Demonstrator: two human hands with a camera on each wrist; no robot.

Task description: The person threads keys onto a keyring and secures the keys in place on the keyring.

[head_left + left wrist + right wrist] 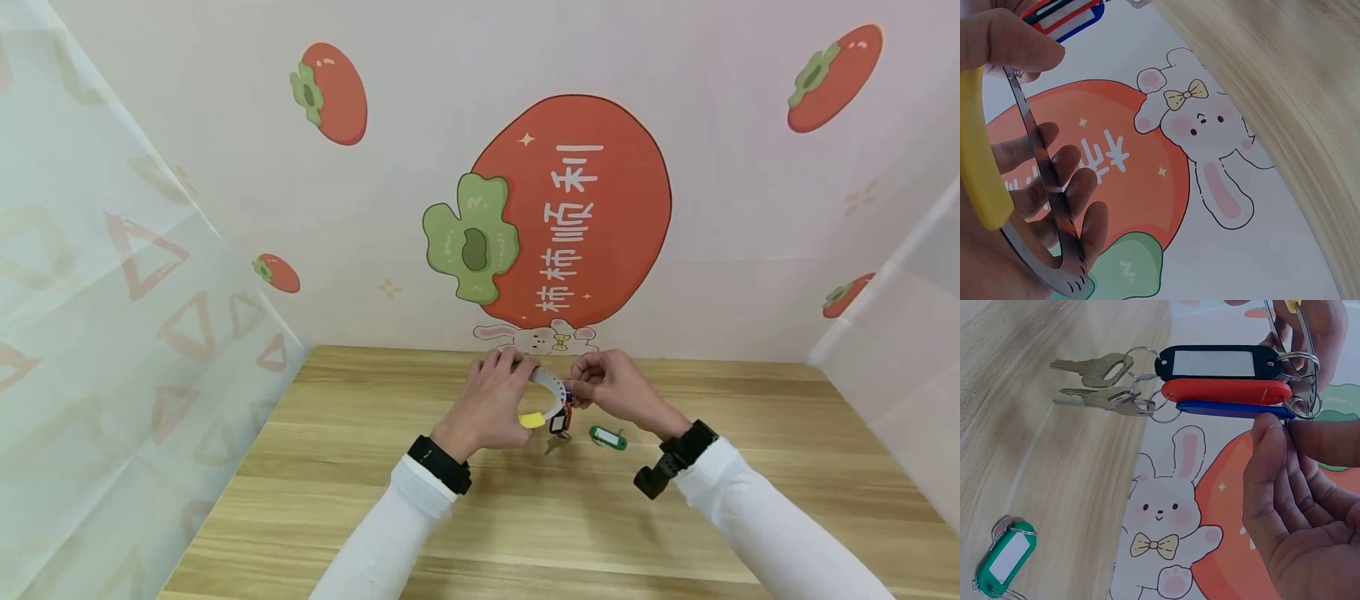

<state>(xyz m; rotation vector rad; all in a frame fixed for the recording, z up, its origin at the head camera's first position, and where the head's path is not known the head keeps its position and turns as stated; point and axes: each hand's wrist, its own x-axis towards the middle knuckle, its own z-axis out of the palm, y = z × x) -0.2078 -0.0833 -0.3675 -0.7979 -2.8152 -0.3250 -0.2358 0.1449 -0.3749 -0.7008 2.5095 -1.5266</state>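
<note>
My left hand (487, 404) grips a round metal key hoop (553, 385) with small holes along it and a yellow sleeve (532, 420). From the hoop hang a black key tag (1213, 362), a red key tag (1229, 392) and a blue key tag (1235, 410), by split rings (1302, 357). Brass-coloured keys (1099, 369) dangle from the tags' other ends. With thumb and index finger, my right hand (618, 387) pinches at the blue tag's hoop-side end. Its fingertips partly cover the small ring there. A green key tag (607, 437) lies on the table below my right hand.
The wooden table (360, 517) ends against a pale back wall (405, 192) printed with persimmons and a rabbit. Patterned side sheets (112, 333) stand at left and right. Black straps (441, 464) circle both wrists.
</note>
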